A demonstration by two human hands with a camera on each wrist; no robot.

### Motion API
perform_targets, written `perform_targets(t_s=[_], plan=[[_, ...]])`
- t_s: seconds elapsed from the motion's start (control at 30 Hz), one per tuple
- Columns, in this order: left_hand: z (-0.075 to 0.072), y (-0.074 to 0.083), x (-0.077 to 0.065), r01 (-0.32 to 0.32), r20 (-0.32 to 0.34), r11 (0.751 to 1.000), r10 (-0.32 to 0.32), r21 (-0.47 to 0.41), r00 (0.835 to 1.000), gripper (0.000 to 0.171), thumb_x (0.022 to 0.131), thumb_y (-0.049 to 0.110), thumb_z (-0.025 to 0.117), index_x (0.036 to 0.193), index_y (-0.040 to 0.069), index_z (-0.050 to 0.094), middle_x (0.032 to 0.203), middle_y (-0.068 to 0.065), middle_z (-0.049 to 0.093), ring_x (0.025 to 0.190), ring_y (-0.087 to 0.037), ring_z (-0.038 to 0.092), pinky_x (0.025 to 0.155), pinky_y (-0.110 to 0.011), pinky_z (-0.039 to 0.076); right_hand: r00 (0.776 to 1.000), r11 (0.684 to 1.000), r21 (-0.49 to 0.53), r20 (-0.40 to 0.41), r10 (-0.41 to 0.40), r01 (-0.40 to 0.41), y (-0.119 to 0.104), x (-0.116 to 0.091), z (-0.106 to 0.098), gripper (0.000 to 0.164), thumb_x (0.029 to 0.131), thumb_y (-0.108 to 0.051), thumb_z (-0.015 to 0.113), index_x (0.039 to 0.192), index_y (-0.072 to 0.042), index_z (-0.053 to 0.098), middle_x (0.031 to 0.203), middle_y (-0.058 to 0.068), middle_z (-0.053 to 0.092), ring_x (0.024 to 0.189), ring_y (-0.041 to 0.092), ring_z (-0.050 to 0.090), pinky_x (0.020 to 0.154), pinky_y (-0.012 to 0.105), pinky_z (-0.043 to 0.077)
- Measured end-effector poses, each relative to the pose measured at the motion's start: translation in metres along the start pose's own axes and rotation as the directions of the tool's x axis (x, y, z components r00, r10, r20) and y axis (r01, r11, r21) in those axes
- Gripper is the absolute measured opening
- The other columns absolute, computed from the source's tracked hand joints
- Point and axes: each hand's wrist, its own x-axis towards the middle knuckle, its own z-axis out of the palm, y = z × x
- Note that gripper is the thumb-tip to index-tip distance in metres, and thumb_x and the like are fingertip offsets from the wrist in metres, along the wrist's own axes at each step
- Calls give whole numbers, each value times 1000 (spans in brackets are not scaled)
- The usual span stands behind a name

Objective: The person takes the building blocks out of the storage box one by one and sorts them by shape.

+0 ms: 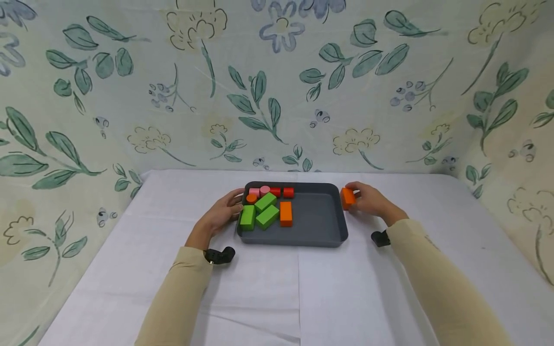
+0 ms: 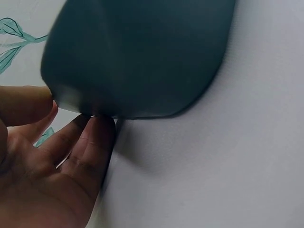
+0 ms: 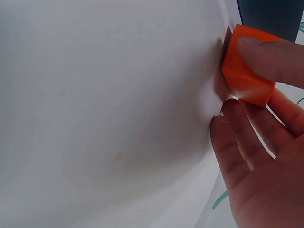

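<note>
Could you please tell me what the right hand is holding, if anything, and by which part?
The right hand pinches an orange block: thumb on one face, fingers toward the opposite side, their exact contact partly hidden.

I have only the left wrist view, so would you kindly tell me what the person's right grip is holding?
Observer: The right grip holds an orange block.
Operator: Thank you; is that block inside the tray?
Observer: No, it is just outside the tray's right end.
Operator: And does the tray have anything in it?
Observer: Yes, among other pieces, three green blocks lie in its left half.
</note>
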Motion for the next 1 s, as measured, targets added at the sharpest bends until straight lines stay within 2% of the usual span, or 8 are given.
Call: perform_targets(t_s=[0.57, 0.77, 0.87, 1.0], plan=[[-1, 3, -2, -9, 2, 1000, 8, 7, 1000, 60, 104, 10, 44, 158, 26, 24, 167, -9, 23, 151, -32, 31, 123, -50, 30, 1000, 1000, -10, -14, 1, -2, 1, 4, 1, 65, 89, -11, 66, 148, -3, 38, 145, 25, 48, 127, 42, 50, 108, 56, 47], [-1, 2, -1, 0, 1, 1000, 0, 13, 1000, 61, 103, 10, 44, 158, 27, 24, 167, -8, 23, 151, -32, 30, 123, -50, 29, 1000, 1000, 11, -6, 0, 0, 3, 3, 3, 68, 89, -9, 65, 149, -4, 36, 147, 25, 46, 130, 42, 47, 111, 57, 43], [-1, 2, -1, 5, -7, 1000, -5, 11, 1000, 61, 103, 10, 44, 158, 27, 24, 167, -9, 23, 151, -32, 30, 123, -51, 29, 1000, 1000, 17, 5, -7, 7, 3, 3, 2, 72, 89, -7, 63, 153, -5, 31, 150, 25, 42, 133, 43, 45, 113, 58, 40], [0, 2, -2, 16, -9, 1000, -16, 4, 1000, 61, 103, 10, 45, 158, 27, 25, 166, -9, 23, 151, -33, 30, 123, -51, 29, 999, 1000, 16, 42, 7, -8, 2, 1, -2, 86, 85, -4, 62, 158, -7, 17, 156, 28, 32, 137, 45, 41, 115, 62, 35]])
